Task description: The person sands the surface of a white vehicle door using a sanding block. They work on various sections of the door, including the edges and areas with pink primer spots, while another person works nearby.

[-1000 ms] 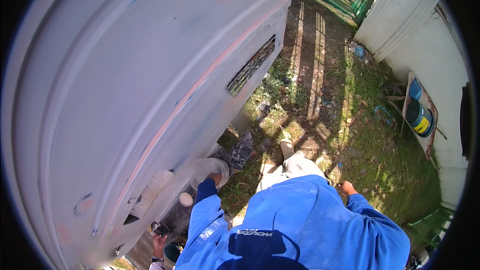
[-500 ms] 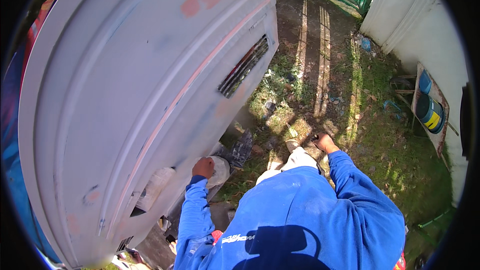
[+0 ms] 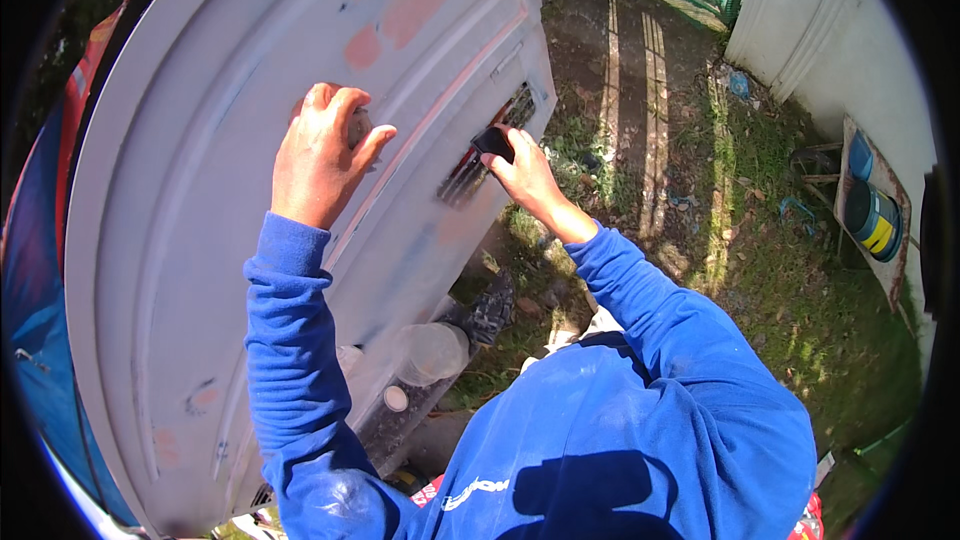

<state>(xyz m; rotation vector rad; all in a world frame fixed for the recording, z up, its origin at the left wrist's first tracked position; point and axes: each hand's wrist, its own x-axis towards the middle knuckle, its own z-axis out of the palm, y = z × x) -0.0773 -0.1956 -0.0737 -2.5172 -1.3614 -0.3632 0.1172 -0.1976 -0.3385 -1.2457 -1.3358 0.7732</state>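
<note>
A large grey primed car body panel [image 3: 210, 240] with pinkish filler patches fills the left half of the view. My left hand [image 3: 320, 155] rests on the panel's upper part, fingers curled around a small object that is mostly hidden. My right hand [image 3: 520, 175] holds a small black block [image 3: 493, 143] against the panel, right beside a dark slotted vent [image 3: 480, 160]. Both arms wear blue sleeves.
A clear plastic bottle [image 3: 430, 352] and a small white cap [image 3: 396, 398] lie at the panel's lower edge, near a dark shoe [image 3: 492, 305]. Patchy grass and dirt [image 3: 720, 240] spread to the right. A white wall [image 3: 850, 50] and a blue-yellow drum [image 3: 870, 220] stand at far right.
Both hands have risen from low near the ground up onto the panel. The left hand moved to the upper panel, and the right hand now presses a black block by the vent.
</note>
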